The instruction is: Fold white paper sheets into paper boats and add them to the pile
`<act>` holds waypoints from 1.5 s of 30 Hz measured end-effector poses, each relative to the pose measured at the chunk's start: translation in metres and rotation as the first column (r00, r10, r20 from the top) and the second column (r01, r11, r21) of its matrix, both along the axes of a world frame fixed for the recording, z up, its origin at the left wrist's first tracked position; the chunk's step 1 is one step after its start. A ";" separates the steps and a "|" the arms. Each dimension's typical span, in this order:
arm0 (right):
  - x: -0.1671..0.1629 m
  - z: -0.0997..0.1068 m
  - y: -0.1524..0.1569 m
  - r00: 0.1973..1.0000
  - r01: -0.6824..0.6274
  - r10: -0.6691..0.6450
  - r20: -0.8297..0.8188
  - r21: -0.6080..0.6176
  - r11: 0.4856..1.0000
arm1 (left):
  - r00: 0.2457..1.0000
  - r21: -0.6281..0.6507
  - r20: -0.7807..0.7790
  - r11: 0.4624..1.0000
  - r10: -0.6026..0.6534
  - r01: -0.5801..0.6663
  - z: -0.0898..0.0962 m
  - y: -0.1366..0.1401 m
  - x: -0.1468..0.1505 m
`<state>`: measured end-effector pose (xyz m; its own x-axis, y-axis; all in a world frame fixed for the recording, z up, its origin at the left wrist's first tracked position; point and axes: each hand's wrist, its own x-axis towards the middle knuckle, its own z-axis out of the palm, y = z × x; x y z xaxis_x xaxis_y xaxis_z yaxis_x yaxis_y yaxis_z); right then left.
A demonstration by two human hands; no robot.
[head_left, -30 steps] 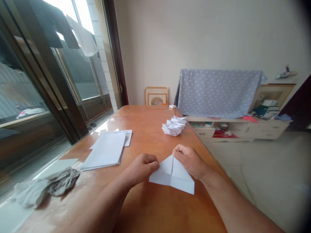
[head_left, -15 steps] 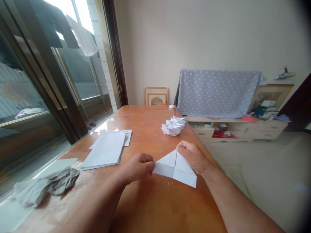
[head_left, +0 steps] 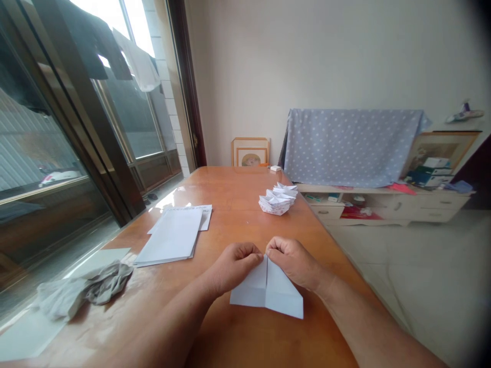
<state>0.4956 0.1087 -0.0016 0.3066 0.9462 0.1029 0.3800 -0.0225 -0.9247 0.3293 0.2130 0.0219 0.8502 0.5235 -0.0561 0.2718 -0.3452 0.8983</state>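
A white sheet of folded paper hangs between my hands, over the near part of the table. Its two upper corners are folded to a central line, giving a peaked top above a straight lower strip. My left hand pinches the left side of the peak between thumb and fingers. On the other side of the peak, my right hand grips the paper the same way, its thumb close to the left one. The fingers partly cover the tip.
Several folded paper boats are nested together on the wooden table, beyond my hands. To the left lie a stack of white paper and a crumpled grey cloth. The table's right edge runs beside my right forearm.
My left hand has moved from the paper's lower left corner up to its peak, beside my right hand. The paper has come lower and nearer, and is turned straighter.
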 end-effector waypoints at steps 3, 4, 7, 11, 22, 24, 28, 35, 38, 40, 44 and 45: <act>-0.005 0.000 0.000 0.997 -0.013 0.012 0.077 0.019 1.000 | 1.000 0.029 -0.021 1.000 0.012 -0.011 -0.006 0.000 0.002; -0.007 0.000 0.000 0.996 -0.016 0.014 0.091 0.023 1.000 | 1.000 0.036 -0.018 0.999 0.011 -0.010 -0.007 0.000 0.002; -0.007 -0.002 0.000 0.996 -0.014 0.012 0.086 0.021 1.000 | 1.000 0.054 -0.012 0.999 0.007 -0.006 -0.010 0.002 0.001; 0.002 -0.005 0.001 0.999 0.038 -0.038 0.005 0.017 0.999 | 0.999 0.072 -0.027 0.997 0.019 -0.017 -0.009 0.006 -0.002; 0.035 -0.001 -0.003 0.978 0.118 -0.123 -0.172 -0.035 0.992 | 0.997 0.016 -0.073 1.000 -0.006 0.008 -0.005 0.018 -0.016; 0.038 0.000 -0.003 0.976 0.113 -0.118 -0.181 -0.039 0.993 | 0.999 0.032 -0.051 0.999 0.004 -0.003 -0.005 0.023 -0.018; 0.035 0.001 -0.003 0.979 0.094 -0.098 -0.176 -0.029 0.995 | 0.992 -0.018 0.037 0.993 0.121 -0.120 -0.003 0.028 -0.017; 0.010 0.001 -0.001 0.995 -0.037 0.032 -0.096 -0.050 0.998 | 0.999 -0.093 0.001 0.995 -0.045 0.045 -0.005 0.006 -0.005; 0.008 -0.002 -0.001 0.994 -0.025 0.019 -0.109 -0.054 0.998 | 0.998 -0.046 -0.032 0.998 -0.050 0.048 -0.008 0.004 -0.002; 0.009 -0.003 0.000 0.992 -0.013 0.006 -0.129 -0.059 0.998 | 1.000 -0.041 -0.026 0.999 -0.013 0.012 -0.007 0.004 -0.002; 0.012 -0.004 0.000 0.994 -0.026 0.018 -0.106 -0.078 0.997 | 0.997 -0.046 -0.001 0.996 0.072 -0.072 -0.002 0.003 -0.002; 0.012 -0.004 0.000 0.996 -0.026 0.019 -0.092 -0.079 0.997 | 0.997 -0.053 0.000 0.995 0.081 -0.080 -0.001 0.002 -0.002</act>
<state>0.5076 0.1086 -0.0052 0.2901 0.9570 -0.0003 0.2957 -0.0900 -0.9510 0.3272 0.2154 0.0205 0.8056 0.5865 -0.0838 0.2946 -0.2738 0.9156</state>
